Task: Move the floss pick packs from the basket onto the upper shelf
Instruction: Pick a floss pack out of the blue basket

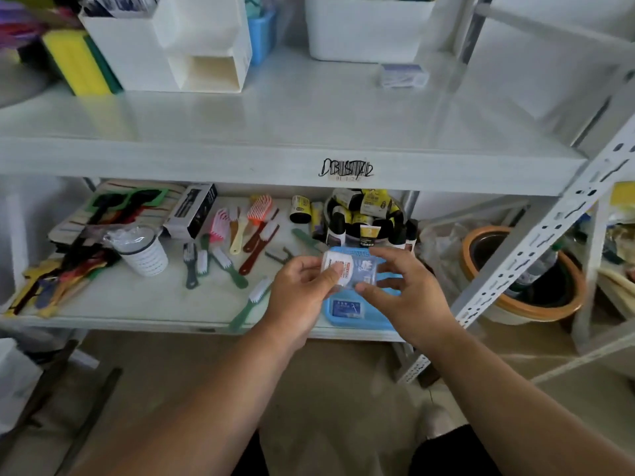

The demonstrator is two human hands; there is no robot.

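Note:
A clear floss pick pack (350, 269) with a white and red label is held above the blue basket (364, 322) on the lower shelf. My left hand (302, 290) grips its left side and my right hand (402, 286) pinches its lower right corner. Another pack (347, 308) with a blue label lies inside the basket. One more pack (404, 75) rests on the upper shelf (275, 115), at the right near a white tub.
The upper shelf carries white organiser boxes (165, 46), a white tub (367, 29) and yellow sponges (79, 63). The lower shelf holds brushes (240, 235), a plastic cup (142, 250) and small bottles (364, 218). A slotted metal upright (536, 242) stands at the right.

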